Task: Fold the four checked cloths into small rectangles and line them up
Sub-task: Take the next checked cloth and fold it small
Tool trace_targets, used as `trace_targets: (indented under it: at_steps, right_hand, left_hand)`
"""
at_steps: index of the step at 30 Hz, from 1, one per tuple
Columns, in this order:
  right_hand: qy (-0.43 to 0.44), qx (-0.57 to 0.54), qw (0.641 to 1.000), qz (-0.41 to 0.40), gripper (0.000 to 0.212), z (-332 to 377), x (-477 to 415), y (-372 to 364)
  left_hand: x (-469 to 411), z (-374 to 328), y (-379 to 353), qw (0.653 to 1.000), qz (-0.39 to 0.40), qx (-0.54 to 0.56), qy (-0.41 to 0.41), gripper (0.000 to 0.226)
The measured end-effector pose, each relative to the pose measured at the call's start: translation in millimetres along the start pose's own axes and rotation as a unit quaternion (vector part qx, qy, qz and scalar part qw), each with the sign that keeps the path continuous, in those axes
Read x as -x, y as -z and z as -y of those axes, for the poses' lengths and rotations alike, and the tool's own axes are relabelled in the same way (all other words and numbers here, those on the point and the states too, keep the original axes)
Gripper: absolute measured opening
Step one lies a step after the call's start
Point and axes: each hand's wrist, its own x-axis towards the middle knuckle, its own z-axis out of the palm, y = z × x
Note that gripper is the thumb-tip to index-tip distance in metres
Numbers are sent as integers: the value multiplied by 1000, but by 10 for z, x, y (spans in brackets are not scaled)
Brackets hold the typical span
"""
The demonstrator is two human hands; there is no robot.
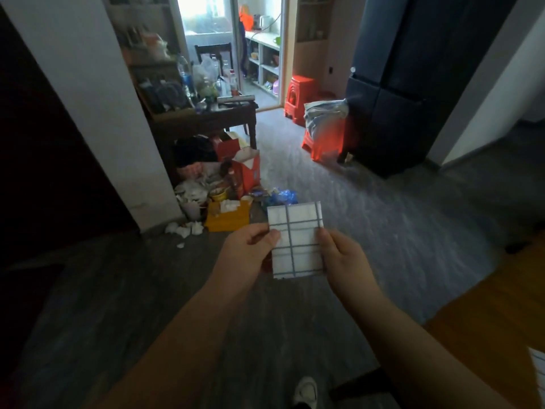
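Head camera — forward and down

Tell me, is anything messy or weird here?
Yes. Rubbish is heaped on the floor beside the wall, and white scraps lie scattered around it. The cloth held by the left hand and right hand looks neatly folded.

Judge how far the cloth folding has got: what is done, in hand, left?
Done: one checked cloth is folded to a small rectangle. In hand: left hand and right hand pinch its side edges in mid-air. Left: laying it down and lining up; no row shows, only a white sliver at the right edge, too cropped to identify.
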Motion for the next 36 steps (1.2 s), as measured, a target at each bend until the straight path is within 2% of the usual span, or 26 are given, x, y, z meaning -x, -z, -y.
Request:
trace_targets:
  at_steps: [5, 10, 12, 14, 17, 20, 23, 31, 36]
  right_hand:
    - [-43, -121, 989, 70, 23, -43, -673, -112]
    - [-56, -181, 979, 81, 19, -232, -1752, -167]
    - [-59, -181, 979, 71, 19, -275, -2253, -100]
    - [-60, -178, 981, 51, 20, -299, -2739, 26]
    - [-56, -160, 985, 28, 20, -317, -3345, 271]
    - [-63, -159, 985, -12, 18, -373, -3792, 550]
    - [-74, -165, 982, -48, 18, -453, -4167, 859]
    - [-139, -167, 957, -194, 16, -910, -5222, 1847]
    - [-157, -98, 946, -267, 12, -1266, -6026, 2508]
  left_hand:
    - [-678, -9, 155, 998, -23, -65, -12, 14]
    - [-1679, -110, 55, 996, -31, -86, -9, 16]
    - [-2142, -197, -74, 995, -36, -97, -9, 26]
    - [-2594, -272, -214, 995, -21, -99, 12, 30]
    - [-3198, -348, -465, 991, 37, -129, 19, 16]
    - [-3756, -379, -760, 990, 30, -135, 11, 18]
    - [-4267, -448, -1138, 991, 57, -122, 8, 12]
    - [-5655, -425, -2539, 981, 174, -83, 10, 11]
    - [-6663, -357, -3488, 964, 252, -82, 6, 11]
